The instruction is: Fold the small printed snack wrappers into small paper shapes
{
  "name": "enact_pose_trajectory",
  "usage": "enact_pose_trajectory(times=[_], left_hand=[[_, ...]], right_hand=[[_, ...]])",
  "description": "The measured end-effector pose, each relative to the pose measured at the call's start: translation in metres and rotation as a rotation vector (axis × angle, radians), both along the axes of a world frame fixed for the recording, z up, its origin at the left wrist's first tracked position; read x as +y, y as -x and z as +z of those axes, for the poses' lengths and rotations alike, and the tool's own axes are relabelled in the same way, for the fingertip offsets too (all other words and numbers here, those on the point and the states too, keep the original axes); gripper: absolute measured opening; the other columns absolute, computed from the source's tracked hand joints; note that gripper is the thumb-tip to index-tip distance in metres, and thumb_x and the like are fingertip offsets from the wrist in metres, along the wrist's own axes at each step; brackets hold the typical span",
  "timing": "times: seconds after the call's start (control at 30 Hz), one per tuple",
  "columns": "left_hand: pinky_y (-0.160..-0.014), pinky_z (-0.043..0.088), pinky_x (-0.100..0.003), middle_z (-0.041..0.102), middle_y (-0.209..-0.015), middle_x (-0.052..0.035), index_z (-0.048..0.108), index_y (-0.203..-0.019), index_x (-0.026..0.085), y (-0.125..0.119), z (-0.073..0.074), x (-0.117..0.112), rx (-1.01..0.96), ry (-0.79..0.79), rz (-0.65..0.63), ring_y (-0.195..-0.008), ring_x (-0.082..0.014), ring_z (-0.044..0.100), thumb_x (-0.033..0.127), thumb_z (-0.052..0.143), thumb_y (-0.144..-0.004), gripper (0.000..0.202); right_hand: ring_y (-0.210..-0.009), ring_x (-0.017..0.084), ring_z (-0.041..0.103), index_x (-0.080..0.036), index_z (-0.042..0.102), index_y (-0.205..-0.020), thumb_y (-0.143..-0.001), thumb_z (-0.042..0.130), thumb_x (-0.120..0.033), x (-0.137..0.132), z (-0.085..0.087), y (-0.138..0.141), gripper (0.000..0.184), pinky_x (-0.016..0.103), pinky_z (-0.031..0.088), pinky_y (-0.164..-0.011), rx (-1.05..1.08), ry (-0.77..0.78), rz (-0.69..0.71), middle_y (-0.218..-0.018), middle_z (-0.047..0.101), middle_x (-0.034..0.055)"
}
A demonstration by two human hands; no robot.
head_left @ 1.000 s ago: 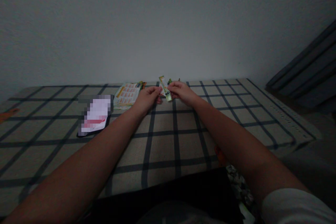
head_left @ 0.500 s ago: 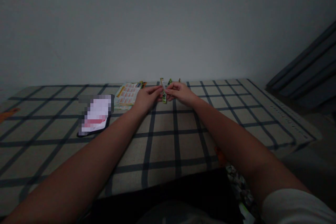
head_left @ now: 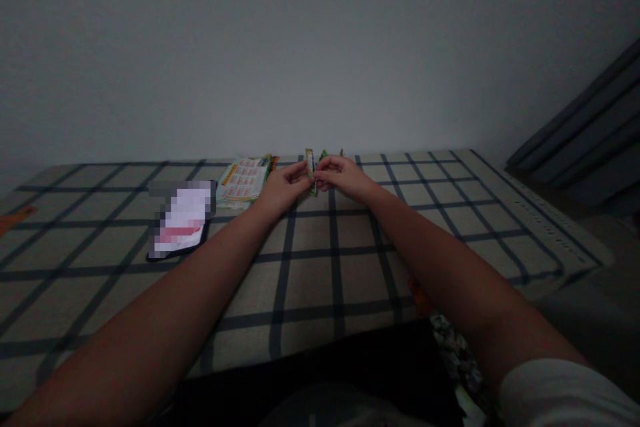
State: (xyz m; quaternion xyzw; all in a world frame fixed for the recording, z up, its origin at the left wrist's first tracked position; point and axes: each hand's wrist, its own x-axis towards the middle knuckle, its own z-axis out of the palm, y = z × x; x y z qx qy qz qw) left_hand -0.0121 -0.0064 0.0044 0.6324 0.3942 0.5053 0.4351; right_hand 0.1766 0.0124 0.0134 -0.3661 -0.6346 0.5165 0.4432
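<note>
A narrow green-and-cream printed strip (head_left: pixel 309 159), which looks like a folded packet, stands roughly upright between my hands. My left hand (head_left: pixel 284 188) closes on its left edge, the thumb across its lower part. From the right, my right hand (head_left: pixel 345 177) pinches the same strip near its middle. Fingers cover much of the lower half, though a bit of green shows below them. Just behind my right hand, small green pieces (head_left: pixel 324 153) stick up, partly hidden; what they are I cannot make out.
Left of my left hand lies a stack of printed leaflets or packets (head_left: pixel 244 179). A phone (head_left: pixel 183 219) with a lit, blurred screen is nearer, beside my left forearm. A checked cloth (head_left: pixel 310 280) covers the table, which meets a grey wall (head_left: pixel 320 47). Dark curtain (head_left: pixel 590 127) hangs at right.
My left thumb has shifted onto the strip's lower part, covering more of it. The strip has turned slightly. My right hand has hardly moved.
</note>
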Motion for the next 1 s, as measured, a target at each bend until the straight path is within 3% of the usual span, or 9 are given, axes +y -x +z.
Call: enact_pose_trajectory(times=[0.13, 0.4, 0.63, 0.8, 1.0], left_hand=[[-0.095, 0.058, -0.042, 0.077, -0.12, -0.0165, 0.069, -0.132, 0.014, -0.001, -0.004, 0.004, -0.035, 0.036, -0.036, -0.11, -0.0298, 0.073, 0.038, 0.09, -0.065, 0.074], [-0.087, 0.059, -0.038, 0.08, -0.109, -0.0133, 0.053, -0.152, 0.015, -0.002, -0.002, 0.002, -0.022, 0.056, -0.049, -0.093, -0.024, 0.076, 0.03, 0.081, -0.072, 0.086], [-0.097, 0.057, -0.039, 0.079, -0.118, -0.0134, 0.062, -0.143, 0.016, -0.004, -0.005, 0.006, -0.027, 0.011, -0.031, -0.109, -0.0261, 0.074, 0.026, 0.074, -0.076, 0.069], [-0.092, 0.059, -0.037, 0.078, -0.118, -0.0135, 0.065, -0.139, 0.015, -0.004, -0.005, 0.009, -0.076, 0.023, 0.064, -0.101, -0.0237, 0.075, 0.02, 0.07, -0.076, 0.064], [-0.084, 0.061, -0.033, 0.073, -0.13, -0.0149, 0.066, -0.136, 0.017, -0.004, 0.007, 0.0, -0.259, 0.137, 0.045, -0.106, -0.0241, 0.074, 0.018, 0.07, -0.076, 0.061]], right_hand=[[-0.064, 0.009, 0.064, -0.018, 0.061, -0.084, -0.079, 0.079, -0.02, -0.001, 0.0, 0.002, 0.019, 0.02, 0.054, -0.06, -0.005, 0.009, -0.008, -0.075, 0.068, -0.0017], [-0.066, 0.011, 0.063, -0.02, 0.058, -0.084, -0.08, 0.075, -0.018, -0.004, 0.002, 0.002, 0.017, 0.024, 0.055, -0.066, -0.061, -0.053, 0.012, -0.073, 0.065, -0.0021], [-0.072, 0.012, 0.06, -0.021, 0.06, -0.095, -0.083, 0.071, -0.023, -0.004, -0.003, 0.0, 0.016, 0.025, 0.05, -0.069, -0.217, -0.321, -0.02, -0.084, 0.064, -0.001], [-0.068, 0.013, 0.06, -0.021, 0.062, -0.113, -0.085, 0.063, -0.016, -0.007, 0.001, -0.003, 0.029, 0.025, 0.049, -0.068, -0.279, -0.416, -0.044, -0.077, 0.061, -0.0032], [-0.073, 0.012, 0.069, -0.019, 0.069, -0.109, -0.089, 0.055, -0.015, 0.003, -0.006, -0.006, 0.025, 0.027, 0.056, -0.073, -0.214, -0.387, -0.052, -0.092, 0.07, 0.0023]])
